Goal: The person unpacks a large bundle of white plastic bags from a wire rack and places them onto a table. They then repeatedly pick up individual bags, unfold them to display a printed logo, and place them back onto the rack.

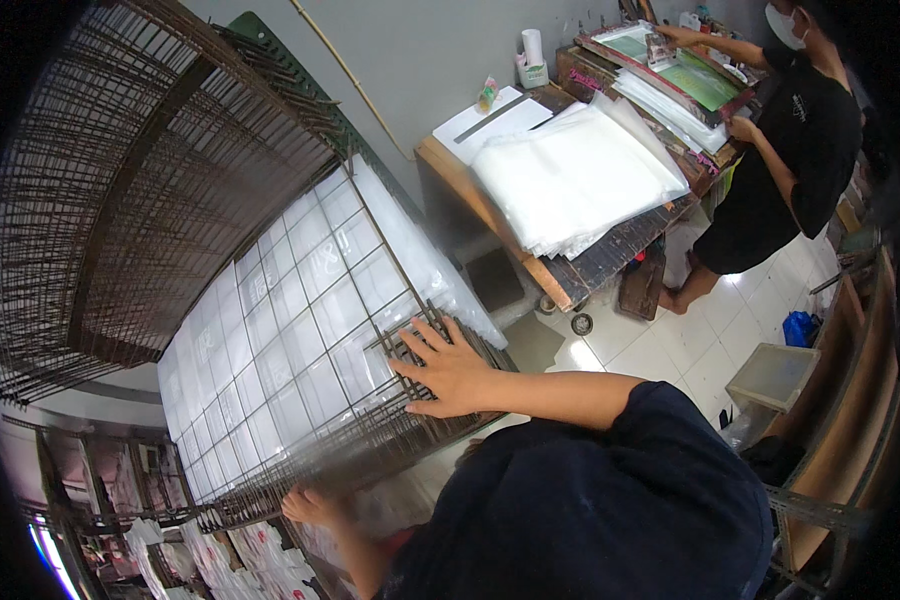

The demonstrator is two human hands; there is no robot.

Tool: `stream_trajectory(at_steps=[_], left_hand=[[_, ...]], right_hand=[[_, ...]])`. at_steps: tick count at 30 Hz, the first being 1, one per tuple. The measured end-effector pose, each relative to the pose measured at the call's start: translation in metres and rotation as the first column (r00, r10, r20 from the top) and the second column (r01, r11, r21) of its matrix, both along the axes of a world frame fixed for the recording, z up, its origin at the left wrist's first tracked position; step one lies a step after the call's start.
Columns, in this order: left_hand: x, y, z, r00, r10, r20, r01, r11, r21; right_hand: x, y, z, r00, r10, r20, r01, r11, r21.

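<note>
A wire grid shelf of a drying rack lies over several translucent white plastic sheets with faint white print. My right hand rests at the grid's right corner, fingers spread over the wires and the sheets' edge. Down at the near edge of the rack is my left hand, slightly blurred; its fingers look loosely apart beside the wires, with nothing visible in them. More wire shelves stand tilted up in a dense stack at the upper left.
A wooden table ahead bears a stack of clear plastic sheets. Beyond it, a masked co-worker holds a framed screen. White printed bags hang at lower left. Wooden shelving stands at the right.
</note>
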State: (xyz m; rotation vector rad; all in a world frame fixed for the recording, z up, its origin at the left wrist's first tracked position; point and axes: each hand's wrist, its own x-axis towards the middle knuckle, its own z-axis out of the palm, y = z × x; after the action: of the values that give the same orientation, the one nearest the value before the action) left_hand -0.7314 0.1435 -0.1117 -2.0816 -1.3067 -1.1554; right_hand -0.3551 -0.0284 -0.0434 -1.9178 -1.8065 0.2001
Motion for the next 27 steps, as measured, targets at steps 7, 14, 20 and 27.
stream_trajectory(at_steps=[7,14,20,27], left_hand=[[-0.004,0.005,-0.002,0.999,-0.022,-0.025,0.022,0.999,0.023],[-0.001,0.004,0.003,0.998,-0.068,-0.008,0.068,0.997,0.022],[-0.011,0.006,-0.005,1.000,-0.010,-0.008,0.010,1.000,-0.014],[-0.001,0.002,0.001,0.999,-0.030,-0.012,0.030,0.999,-0.032]], right_hand=[[0.002,0.000,-0.001,1.000,-0.008,-0.009,0.008,0.999,0.036],[0.003,0.000,0.001,1.000,-0.002,-0.015,0.003,1.000,0.022],[0.002,0.001,-0.001,1.000,0.002,-0.026,-0.001,1.000,0.029],[0.003,0.002,-0.002,1.000,-0.014,-0.023,0.014,1.000,0.025]])
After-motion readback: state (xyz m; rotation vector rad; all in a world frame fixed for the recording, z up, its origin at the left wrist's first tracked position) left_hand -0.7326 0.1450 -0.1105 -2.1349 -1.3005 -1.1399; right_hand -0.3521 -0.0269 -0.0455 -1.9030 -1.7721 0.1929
